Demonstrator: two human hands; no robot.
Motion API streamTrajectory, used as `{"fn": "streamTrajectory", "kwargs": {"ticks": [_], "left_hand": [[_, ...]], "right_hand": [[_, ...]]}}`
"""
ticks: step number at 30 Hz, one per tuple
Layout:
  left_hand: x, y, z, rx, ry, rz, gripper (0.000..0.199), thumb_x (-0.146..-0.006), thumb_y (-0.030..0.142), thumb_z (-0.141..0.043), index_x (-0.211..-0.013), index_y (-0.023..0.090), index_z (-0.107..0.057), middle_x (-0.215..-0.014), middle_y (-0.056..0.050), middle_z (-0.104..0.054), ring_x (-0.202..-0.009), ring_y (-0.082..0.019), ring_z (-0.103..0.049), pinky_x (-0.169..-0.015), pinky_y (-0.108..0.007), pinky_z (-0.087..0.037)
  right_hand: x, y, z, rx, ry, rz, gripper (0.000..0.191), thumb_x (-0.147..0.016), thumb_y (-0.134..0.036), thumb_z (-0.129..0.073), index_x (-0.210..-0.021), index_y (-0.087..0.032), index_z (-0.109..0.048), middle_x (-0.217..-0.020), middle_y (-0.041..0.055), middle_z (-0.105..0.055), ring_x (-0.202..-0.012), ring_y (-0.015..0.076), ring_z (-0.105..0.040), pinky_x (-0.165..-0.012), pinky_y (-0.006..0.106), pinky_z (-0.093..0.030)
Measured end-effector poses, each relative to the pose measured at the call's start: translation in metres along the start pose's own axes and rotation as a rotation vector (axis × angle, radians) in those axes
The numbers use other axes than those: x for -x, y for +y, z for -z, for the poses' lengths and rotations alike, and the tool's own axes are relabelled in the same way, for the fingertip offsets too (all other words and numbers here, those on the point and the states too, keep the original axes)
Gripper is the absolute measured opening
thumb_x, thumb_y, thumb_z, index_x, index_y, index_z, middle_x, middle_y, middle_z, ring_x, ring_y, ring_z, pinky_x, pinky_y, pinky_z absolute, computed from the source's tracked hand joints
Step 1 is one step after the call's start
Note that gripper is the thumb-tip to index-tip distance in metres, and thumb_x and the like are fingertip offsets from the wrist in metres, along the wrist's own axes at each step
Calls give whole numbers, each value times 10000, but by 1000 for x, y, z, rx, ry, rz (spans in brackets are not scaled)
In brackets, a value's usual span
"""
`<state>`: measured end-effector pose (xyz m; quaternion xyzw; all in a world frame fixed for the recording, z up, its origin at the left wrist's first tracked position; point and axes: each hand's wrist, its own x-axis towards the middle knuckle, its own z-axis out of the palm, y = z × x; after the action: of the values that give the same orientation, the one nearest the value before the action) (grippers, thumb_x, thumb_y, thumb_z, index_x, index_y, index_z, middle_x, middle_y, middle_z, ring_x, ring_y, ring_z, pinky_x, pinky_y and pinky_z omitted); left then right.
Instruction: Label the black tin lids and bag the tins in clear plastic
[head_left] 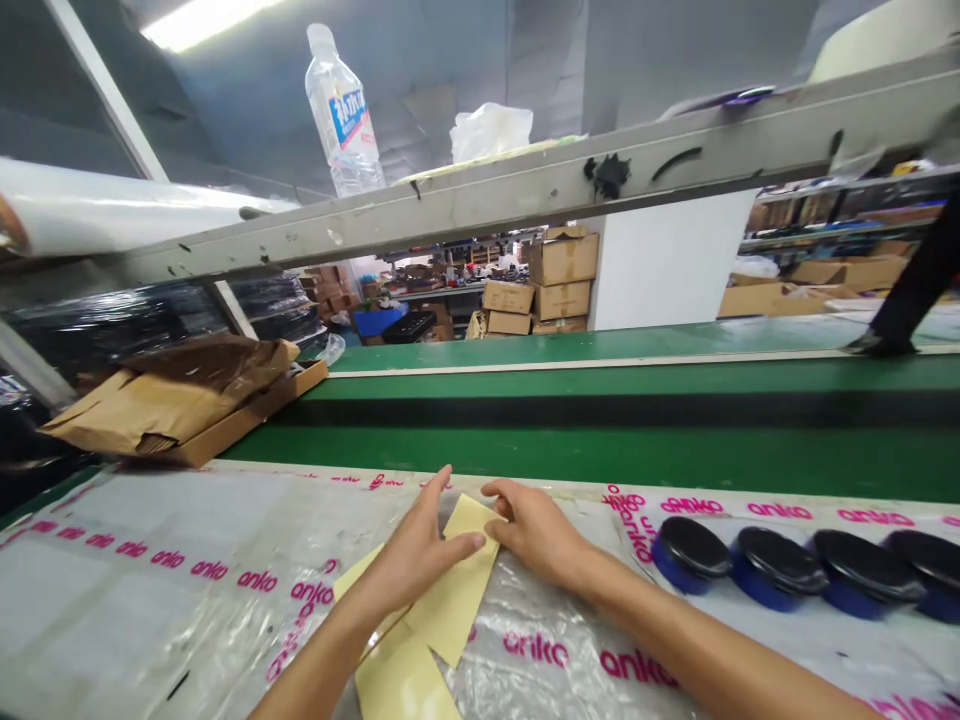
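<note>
We look from the head, above and behind the fingers [433, 497]. We face forward past them, fairly close.

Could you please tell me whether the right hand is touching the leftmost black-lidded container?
Apart: in the head view, a strip of the pink-printed sheet shows plainly between the right hand and the leftmost black-lidded container.

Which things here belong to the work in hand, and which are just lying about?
Likely in the work:
yellow sheets, at the left hand and right hand
perhaps the tubs, untouched

Apparently lying about:
bottle
roll
cardboard
stacked boxes
</note>
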<state>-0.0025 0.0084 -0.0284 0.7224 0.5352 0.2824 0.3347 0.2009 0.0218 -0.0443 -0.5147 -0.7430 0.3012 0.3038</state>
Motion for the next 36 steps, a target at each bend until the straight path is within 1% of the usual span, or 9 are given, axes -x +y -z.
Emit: {"fn": "streamTrajectory", "kwargs": {"ticks": [3,6,8,12,15,18,23,30,36], "left_hand": [[-10,23,-16,131,-130,-65,839,-776,386,-736,-1504,201,-362,-1484,-153,-496,-1358,-318,-480,-1101,-447,-422],[-10,59,-38,309,-262,-112,512,-807,412,-718,-1247,183,-590,-1113,-73,-702,-980,-238,-663,-817,-317,-525],[-8,83,-55,408,-346,-67,387,-816,434,-709,-1081,161,-636,-928,-36,-701,-787,-177,-645,-674,-255,-485],[-6,123,-89,482,-467,84,335,-763,398,-719,-969,154,-617,-745,8,-633,-598,-121,-570,-539,-216,-426],[-10,142,-109,423,-518,73,301,-734,368,-708,-933,168,-603,-723,5,-629,-574,-134,-580,-520,-227,-439],[-16,153,-124,303,-595,-12,269,-744,368,-683,-911,172,-603,-753,-23,-659,-619,-159,-617,-529,-229,-438],[-27,163,-145,154,-682,-73,178,-775,329,-614,-858,172,-600,-746,-18,-659,-610,-148,-595,-497,-206,-409],[-30,174,-164,63,-687,-94,87,-748,242,-545,-822,196,-546,-699,23,-615,-563,-152,-606,-474,-215,-411],[-23,185,-166,-180,-564,-202,49,-714,241,-555,-747,206,-563,-721,9,-645,-642,-165,-591,-495,-234,-319]], "right_hand": [[24,3,21,-369,0,-44,387,-799,-164,-632,-1186,-165,-608,-827,13,-660,-754,187,-614,-675,276,-442],[54,7,52,-654,-10,-85,358,-752,-277,-710,-1083,-173,-620,-755,-11,-627,-683,161,-581,-621,252,-409],[75,11,72,-692,27,-103,341,-729,-298,-735,-1029,-177,-626,-768,-7,-633,-684,152,-573,-618,247,-398],[114,22,107,-672,135,-189,288,-736,-315,-713,-978,-184,-628,-697,-28,-598,-624,135,-533,-581,238,-370],[138,29,126,-620,209,-240,172,-743,-294,-675,-874,-183,-667,-750,4,-641,-662,145,-556,-596,243,-389],[156,36,140,-561,258,-268,98,-740,-268,-656,-788,-182,-662,-674,-14,-601,-598,124,-498,-543,231,-329],[177,53,150,-574,297,-318,100,-750,-252,-640,-800,-166,-656,-627,-25,-562,-550,101,-416,-509,233,-240],[190,65,158,-532,302,-341,80,-768,-246,-628,-788,-168,-633,-599,-47,-510,-516,89,-362,-482,230,-224],[193,61,160,-437,318,-392,49,-721,-193,-568,-729,-172,-611,-581,-41,-527,-524,103,-418,-477,229,-258]]}}
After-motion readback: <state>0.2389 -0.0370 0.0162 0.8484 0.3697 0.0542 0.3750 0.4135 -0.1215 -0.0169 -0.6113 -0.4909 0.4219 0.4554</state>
